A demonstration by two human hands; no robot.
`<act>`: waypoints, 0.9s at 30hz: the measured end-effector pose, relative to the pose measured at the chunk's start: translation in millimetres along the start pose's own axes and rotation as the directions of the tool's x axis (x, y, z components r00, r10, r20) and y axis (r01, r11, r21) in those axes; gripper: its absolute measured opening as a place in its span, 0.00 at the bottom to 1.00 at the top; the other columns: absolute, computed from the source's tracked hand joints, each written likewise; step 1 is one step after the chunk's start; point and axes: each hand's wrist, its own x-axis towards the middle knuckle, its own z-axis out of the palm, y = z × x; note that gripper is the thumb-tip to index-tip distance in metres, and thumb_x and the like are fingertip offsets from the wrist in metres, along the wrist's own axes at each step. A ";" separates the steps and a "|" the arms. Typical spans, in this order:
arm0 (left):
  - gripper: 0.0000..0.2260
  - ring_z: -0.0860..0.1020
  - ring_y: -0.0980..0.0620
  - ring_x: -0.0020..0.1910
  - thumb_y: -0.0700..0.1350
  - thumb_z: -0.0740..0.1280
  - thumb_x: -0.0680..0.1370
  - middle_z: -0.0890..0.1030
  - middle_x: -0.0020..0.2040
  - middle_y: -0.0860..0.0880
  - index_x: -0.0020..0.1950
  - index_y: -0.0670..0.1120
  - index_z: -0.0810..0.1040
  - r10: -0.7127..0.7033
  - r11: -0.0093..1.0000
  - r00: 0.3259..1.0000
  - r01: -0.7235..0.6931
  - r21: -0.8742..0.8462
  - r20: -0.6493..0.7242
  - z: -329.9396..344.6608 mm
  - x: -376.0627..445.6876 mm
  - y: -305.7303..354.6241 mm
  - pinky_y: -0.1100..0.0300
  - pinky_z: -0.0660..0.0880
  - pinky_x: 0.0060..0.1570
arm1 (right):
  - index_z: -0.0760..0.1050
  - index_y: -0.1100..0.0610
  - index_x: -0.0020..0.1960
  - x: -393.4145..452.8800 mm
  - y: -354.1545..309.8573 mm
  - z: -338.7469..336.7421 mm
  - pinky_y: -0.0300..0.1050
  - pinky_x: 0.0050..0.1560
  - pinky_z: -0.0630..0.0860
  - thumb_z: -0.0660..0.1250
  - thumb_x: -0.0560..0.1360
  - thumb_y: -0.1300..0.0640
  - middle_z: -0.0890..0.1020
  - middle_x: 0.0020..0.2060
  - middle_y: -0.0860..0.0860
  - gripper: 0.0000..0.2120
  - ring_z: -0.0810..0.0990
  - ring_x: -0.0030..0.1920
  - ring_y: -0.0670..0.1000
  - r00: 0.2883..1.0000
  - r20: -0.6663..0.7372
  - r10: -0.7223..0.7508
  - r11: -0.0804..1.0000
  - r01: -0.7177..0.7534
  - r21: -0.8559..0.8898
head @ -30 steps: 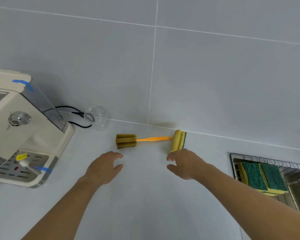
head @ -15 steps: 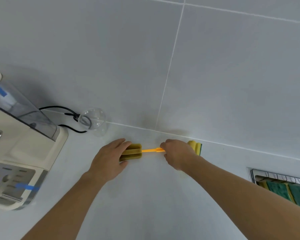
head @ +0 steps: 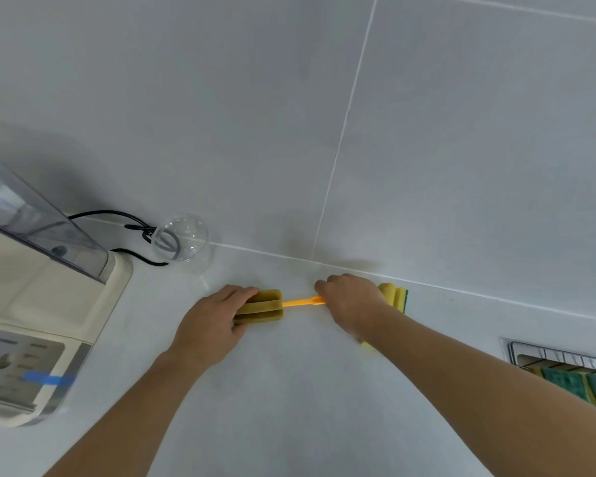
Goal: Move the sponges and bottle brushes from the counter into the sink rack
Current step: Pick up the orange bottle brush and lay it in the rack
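Note:
A bottle brush lies on the white counter near the wall, with an olive sponge head [head: 264,304] and an orange handle [head: 301,302]. My left hand [head: 214,320] is closed over the left end of the brush head. A yellow sponge with a green edge [head: 396,296] stands at the handle's right end. My right hand [head: 353,304] curls over it, fingertips touching the handle, and hides most of it. The wire sink rack [head: 561,356] shows at the right edge, with green-and-yellow sponges [head: 565,380] inside.
A cream coffee machine [head: 38,304] with a clear water tank fills the left side. A clear glass cup [head: 181,239] and a black cable [head: 117,215] sit by the wall behind it. The grey tiled wall [head: 427,149] rises just beyond the brush.
Both hands reached forward from open above the counter. The left closed on the brush head, the right over the sponge. The view shifted right and closer.

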 end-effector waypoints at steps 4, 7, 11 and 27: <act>0.25 0.80 0.46 0.48 0.42 0.74 0.71 0.78 0.59 0.52 0.67 0.51 0.73 -0.004 1.000 0.999 0.004 0.008 -0.043 -11.0 -13.0 5.2 0.53 0.79 0.48 | 0.70 0.55 0.61 -10.9 -1.5 -10.2 0.49 0.41 0.67 0.58 0.78 0.65 0.77 0.54 0.55 0.13 0.77 0.54 0.57 0.996 -0.077 -0.036 0.999 0.035 -0.013; 0.26 0.80 0.48 0.48 0.42 0.74 0.71 0.78 0.59 0.52 0.67 0.50 0.73 -0.009 1.000 0.997 0.011 0.020 -0.072 -22.6 -27.9 13.4 0.55 0.78 0.49 | 0.69 0.55 0.62 -27.5 -6.8 -18.6 0.48 0.41 0.66 0.58 0.78 0.65 0.77 0.54 0.54 0.14 0.77 0.54 0.57 0.990 -0.120 -0.073 0.997 0.068 -0.046; 0.26 0.80 0.49 0.47 0.43 0.75 0.71 0.79 0.58 0.52 0.67 0.50 0.73 0.010 0.999 0.995 -0.006 0.047 -0.097 -38.5 -47.1 26.5 0.57 0.77 0.49 | 0.69 0.56 0.62 -54.5 -12.2 -29.3 0.48 0.40 0.64 0.58 0.79 0.65 0.77 0.53 0.54 0.13 0.77 0.52 0.58 0.978 -0.183 -0.095 0.995 0.086 -0.057; 0.24 0.76 0.58 0.53 0.44 0.73 0.72 0.74 0.57 0.61 0.65 0.57 0.71 0.180 0.967 0.970 -0.204 -0.149 -0.162 -84.8 -119.3 130.3 0.68 0.72 0.55 | 0.73 0.52 0.59 -212.0 13.2 -35.9 0.51 0.43 0.76 0.57 0.82 0.55 0.79 0.50 0.50 0.09 0.78 0.48 0.55 0.949 -0.315 -0.011 0.995 0.042 0.092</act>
